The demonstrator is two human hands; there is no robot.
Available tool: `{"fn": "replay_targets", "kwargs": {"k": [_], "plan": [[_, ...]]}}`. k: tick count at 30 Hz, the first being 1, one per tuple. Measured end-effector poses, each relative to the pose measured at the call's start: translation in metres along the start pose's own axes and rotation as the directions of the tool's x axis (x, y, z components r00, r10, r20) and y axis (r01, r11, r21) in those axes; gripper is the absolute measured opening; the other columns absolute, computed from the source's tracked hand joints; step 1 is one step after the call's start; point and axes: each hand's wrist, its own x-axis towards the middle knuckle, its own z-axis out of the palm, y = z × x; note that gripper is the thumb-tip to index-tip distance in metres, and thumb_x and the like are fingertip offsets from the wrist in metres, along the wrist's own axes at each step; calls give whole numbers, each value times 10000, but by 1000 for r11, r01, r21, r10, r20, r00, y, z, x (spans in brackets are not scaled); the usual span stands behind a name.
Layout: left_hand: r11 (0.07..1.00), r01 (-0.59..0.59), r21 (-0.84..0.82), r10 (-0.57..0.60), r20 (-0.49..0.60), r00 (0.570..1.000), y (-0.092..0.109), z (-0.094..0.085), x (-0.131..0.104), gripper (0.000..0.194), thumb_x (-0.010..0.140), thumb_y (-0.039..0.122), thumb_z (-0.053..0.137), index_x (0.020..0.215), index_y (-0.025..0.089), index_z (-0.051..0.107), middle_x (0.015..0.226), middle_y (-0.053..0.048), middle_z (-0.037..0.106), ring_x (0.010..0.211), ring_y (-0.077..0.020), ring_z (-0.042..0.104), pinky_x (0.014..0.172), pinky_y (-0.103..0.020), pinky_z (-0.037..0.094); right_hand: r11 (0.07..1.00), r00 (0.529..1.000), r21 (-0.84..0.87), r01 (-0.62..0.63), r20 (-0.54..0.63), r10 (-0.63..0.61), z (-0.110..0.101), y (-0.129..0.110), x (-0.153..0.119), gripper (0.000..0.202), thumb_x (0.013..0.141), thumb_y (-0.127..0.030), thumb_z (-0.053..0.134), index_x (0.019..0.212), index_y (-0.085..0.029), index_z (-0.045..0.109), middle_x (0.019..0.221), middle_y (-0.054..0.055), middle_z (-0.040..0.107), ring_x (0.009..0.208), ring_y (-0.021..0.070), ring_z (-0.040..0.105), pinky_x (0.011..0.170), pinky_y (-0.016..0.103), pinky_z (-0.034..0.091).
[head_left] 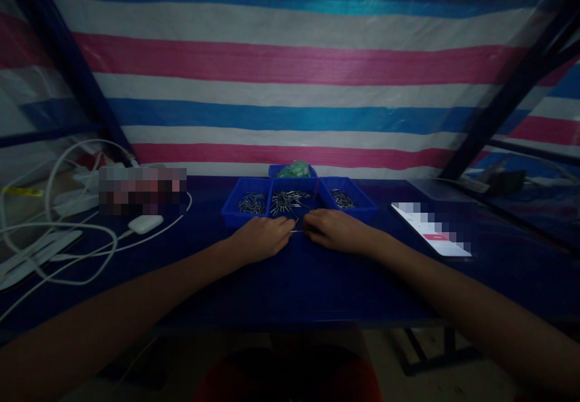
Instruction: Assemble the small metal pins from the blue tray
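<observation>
My left hand [265, 236] is closed, its fingertips pinching one end of a thin, shiny metal rod [297, 231]. Facing it, my right hand [338, 230] is also closed, with its fingers at the rod's other end. Only a short length of the rod shows between the hands. Just beyond them lies a pile of slim metal pieces [286, 201]. A left blue bin [232, 204] holds more such pieces [252, 203], and so does a right blue bin [362, 201] with its own pieces [341, 198]. The exact kind of these pieces is too dark and small to tell.
A back blue bin [273, 172] holds greenish, crumpled material [295, 170]. On the right of the blue table [290, 293] lies a lit phone [428, 230]. White cables [102, 226] and a white charger [145, 224] spread over the left side. A striped sheet [290, 87] hangs behind.
</observation>
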Motion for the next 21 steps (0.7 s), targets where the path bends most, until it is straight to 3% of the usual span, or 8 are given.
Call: {"fn": "replay_targets", "kwargs": {"k": [21], "plan": [[999,11,32,-10,-11,1000,2,0,0,222,885,281,326,866,154,507,805,-23,557,622,-130,555,485,-229,386,1000,1000,0,16,-4,-16,-2,1,-2,146,862,-191,324,825,-154,460,757,49,527,682,141,483,668,270,386]]}}
